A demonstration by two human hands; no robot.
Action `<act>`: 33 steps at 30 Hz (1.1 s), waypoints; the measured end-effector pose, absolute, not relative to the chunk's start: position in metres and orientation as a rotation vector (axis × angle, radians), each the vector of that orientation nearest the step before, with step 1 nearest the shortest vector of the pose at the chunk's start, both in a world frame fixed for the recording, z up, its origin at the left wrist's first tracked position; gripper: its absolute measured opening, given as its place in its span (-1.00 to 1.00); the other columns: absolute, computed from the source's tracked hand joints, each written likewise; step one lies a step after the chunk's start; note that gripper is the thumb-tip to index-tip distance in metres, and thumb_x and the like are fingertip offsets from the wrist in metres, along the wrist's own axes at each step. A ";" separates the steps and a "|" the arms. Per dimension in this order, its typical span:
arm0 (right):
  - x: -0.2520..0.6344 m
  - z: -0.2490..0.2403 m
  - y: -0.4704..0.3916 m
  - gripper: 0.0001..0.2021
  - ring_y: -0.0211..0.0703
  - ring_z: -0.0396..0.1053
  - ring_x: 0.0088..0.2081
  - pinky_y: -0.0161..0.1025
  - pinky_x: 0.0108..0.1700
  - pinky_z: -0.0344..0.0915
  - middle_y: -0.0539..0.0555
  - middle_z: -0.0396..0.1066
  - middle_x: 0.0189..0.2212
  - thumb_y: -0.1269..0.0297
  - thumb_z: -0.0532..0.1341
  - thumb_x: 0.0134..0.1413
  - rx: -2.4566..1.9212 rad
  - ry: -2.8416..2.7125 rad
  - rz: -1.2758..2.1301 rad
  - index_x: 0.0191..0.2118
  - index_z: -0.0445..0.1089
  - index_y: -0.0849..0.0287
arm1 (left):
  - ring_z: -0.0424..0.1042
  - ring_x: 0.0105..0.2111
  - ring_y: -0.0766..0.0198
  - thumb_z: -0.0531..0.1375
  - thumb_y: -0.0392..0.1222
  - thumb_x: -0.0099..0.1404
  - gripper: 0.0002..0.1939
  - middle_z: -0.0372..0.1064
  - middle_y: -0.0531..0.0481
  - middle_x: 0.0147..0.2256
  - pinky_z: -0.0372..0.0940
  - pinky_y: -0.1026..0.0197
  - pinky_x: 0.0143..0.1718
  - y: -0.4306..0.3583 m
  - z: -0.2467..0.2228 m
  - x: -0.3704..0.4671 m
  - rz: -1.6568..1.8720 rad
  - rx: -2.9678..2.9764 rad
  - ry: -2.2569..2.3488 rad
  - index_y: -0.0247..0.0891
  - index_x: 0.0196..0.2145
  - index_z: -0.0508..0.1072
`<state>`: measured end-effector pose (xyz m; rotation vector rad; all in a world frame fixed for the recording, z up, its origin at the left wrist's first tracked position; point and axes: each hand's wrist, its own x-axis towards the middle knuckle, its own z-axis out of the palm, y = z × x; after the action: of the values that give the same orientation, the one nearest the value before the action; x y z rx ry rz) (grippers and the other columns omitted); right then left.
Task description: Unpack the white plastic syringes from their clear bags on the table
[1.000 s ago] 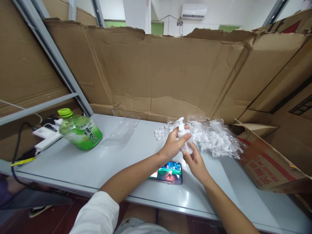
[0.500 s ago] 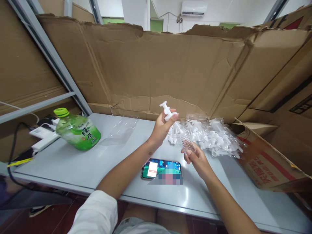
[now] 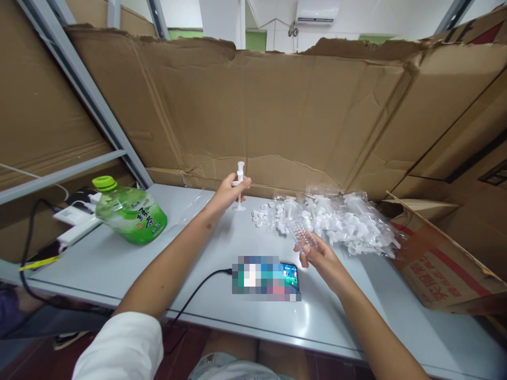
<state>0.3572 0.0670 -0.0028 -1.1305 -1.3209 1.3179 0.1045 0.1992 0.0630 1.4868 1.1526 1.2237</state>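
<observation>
A white plastic piece with a flared top and a wider foot (image 3: 240,173) stands upright in the grip of my left hand (image 3: 231,191), low over the table's back part. My right hand (image 3: 317,254) is closed on a clear ribbed plastic piece (image 3: 300,233), tilted up to the left. Just behind it lie clear bags of white plastic parts (image 3: 348,221). Small loose white pieces (image 3: 260,215) sit on the table left of the bags, between my two hands.
A phone (image 3: 290,275) with a cable lies near the front of the grey table (image 3: 206,285). A green drink bottle (image 3: 132,214) and a white power strip (image 3: 79,231) are at the left. An open cardboard box (image 3: 439,258) stands right; cardboard (image 3: 277,111) walls the back.
My left hand has moved left, away from the bags, and the white piece in it now points straight up. The small loose pieces and the phone's cable have come into sight. My right hand has barely moved.
</observation>
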 end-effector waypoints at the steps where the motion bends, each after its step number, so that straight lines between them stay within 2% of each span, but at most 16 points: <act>1: 0.357 -0.003 0.067 -0.60 -0.19 0.25 -0.51 -0.19 -0.34 0.17 -0.06 0.27 -0.63 -0.01 0.22 -0.01 -1.141 -1.313 1.322 -0.12 0.32 0.14 | 0.26 -0.62 0.45 0.20 0.14 0.09 -0.59 0.34 0.04 -0.36 0.14 0.36 -0.58 0.202 0.056 0.101 1.176 1.526 1.231 -0.26 -0.29 0.29; 4: 0.357 -0.005 0.068 -0.58 -0.20 0.25 -0.51 -0.21 -0.35 0.15 -0.02 0.32 -0.57 -0.02 0.24 -0.04 -1.157 -1.292 1.330 -0.12 0.32 0.15 | 0.23 -0.59 0.41 0.19 0.12 0.09 -0.62 0.28 0.09 -0.48 0.10 0.35 -0.56 0.208 0.039 0.090 1.063 1.637 1.402 -0.26 -0.35 0.29; 6: 0.357 -0.006 0.069 -0.55 -0.22 0.23 -0.51 -0.22 -0.37 0.14 0.02 0.35 -0.50 -0.03 0.25 -0.07 -1.157 -1.278 1.340 -0.11 0.31 0.15 | 0.26 -0.53 0.36 0.15 0.10 0.12 -0.65 0.29 0.08 -0.47 0.15 0.32 -0.49 0.210 0.031 0.085 0.975 1.765 1.490 -0.26 -0.35 0.31; 10: 0.356 -0.004 0.069 -0.54 -0.29 0.18 -0.54 -0.23 -0.38 0.12 0.05 0.37 -0.41 -0.03 0.26 -0.07 -1.173 -1.261 1.342 -0.12 0.29 0.17 | 0.32 -0.23 0.15 0.17 -0.07 0.12 -0.76 0.31 -0.04 -0.25 0.23 0.15 -0.19 0.213 0.027 0.079 0.792 2.081 1.689 -0.23 -0.27 0.40; 12: 0.357 -0.003 0.069 -0.54 -0.31 0.18 -0.54 -0.23 -0.35 0.13 0.05 0.37 -0.41 -0.03 0.25 -0.06 -1.180 -1.265 1.335 -0.12 0.29 0.19 | 0.21 -0.05 0.01 0.18 -0.17 0.11 -0.77 0.25 -0.11 -0.12 0.15 0.02 -0.03 0.214 0.029 0.077 0.782 2.197 1.784 -0.18 -0.23 0.45; 14: 0.358 -0.002 0.069 -0.54 -0.28 0.20 -0.51 -0.22 -0.32 0.14 0.04 0.37 -0.43 -0.03 0.24 -0.04 -1.190 -1.275 1.326 -0.10 0.28 0.19 | 0.09 0.06 -0.07 0.13 -0.25 0.14 -0.74 0.15 -0.13 -0.01 0.07 -0.06 0.04 0.213 0.031 0.075 0.786 2.360 1.868 -0.12 -0.19 0.48; 17: 0.358 -0.001 0.068 -0.52 -0.24 0.24 -0.49 -0.21 -0.30 0.15 0.03 0.37 -0.45 -0.03 0.23 -0.03 -1.208 -1.282 1.310 -0.07 0.26 0.18 | 0.16 0.00 -0.03 0.02 -0.37 0.18 -0.63 0.12 -0.16 0.00 0.15 -0.04 -0.03 0.215 0.030 0.069 0.661 2.647 1.802 -0.12 -0.12 0.46; 21: 0.357 -0.001 0.069 -0.49 -0.23 0.26 -0.48 -0.20 -0.29 0.17 0.04 0.38 -0.44 -0.02 0.25 -0.06 -1.216 -1.250 1.307 -0.05 0.25 0.19 | 0.33 -0.19 0.12 -0.04 -0.45 0.15 -0.55 0.25 -0.10 -0.10 0.25 0.09 -0.15 0.224 0.016 0.058 0.458 2.787 1.521 -0.12 -0.11 0.44; 28: 0.359 -0.009 0.074 -0.47 -0.18 0.29 -0.39 -0.25 -0.39 0.20 0.14 0.39 -0.28 -0.04 0.23 -0.05 -1.249 -1.259 1.183 -0.01 0.31 0.19 | 0.34 -0.08 0.11 -0.05 -0.50 0.07 -0.45 0.27 -0.07 -0.01 0.22 0.09 -0.04 0.236 -0.010 0.041 0.382 2.759 1.275 -0.11 -0.04 0.36; 31: 0.357 -0.008 0.084 -0.46 -0.13 0.30 -0.30 -0.25 -0.36 0.24 0.15 0.37 -0.19 -0.06 0.24 -0.10 -1.363 -1.345 0.985 -0.02 0.36 0.17 | 0.33 -0.05 0.08 -0.02 -0.44 0.06 -0.49 0.16 -0.09 0.10 0.22 0.09 -0.02 0.238 -0.012 0.040 0.302 2.740 1.294 -0.16 -0.04 0.37; 33: 0.351 -0.002 0.093 -0.44 -0.18 0.29 -0.36 -0.23 -0.34 0.27 0.12 0.38 -0.24 -0.03 0.23 -0.07 -1.409 -1.440 0.898 0.04 0.34 0.16 | 0.35 -0.06 0.09 0.01 -0.38 0.07 -0.55 0.06 -0.10 0.16 0.23 0.08 -0.02 0.240 -0.011 0.042 0.268 2.696 1.328 -0.18 -0.07 0.38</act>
<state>0.3508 0.0934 -0.0022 -1.4092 -1.4396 0.8975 0.0415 0.2404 -0.0111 2.6957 1.3283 0.2678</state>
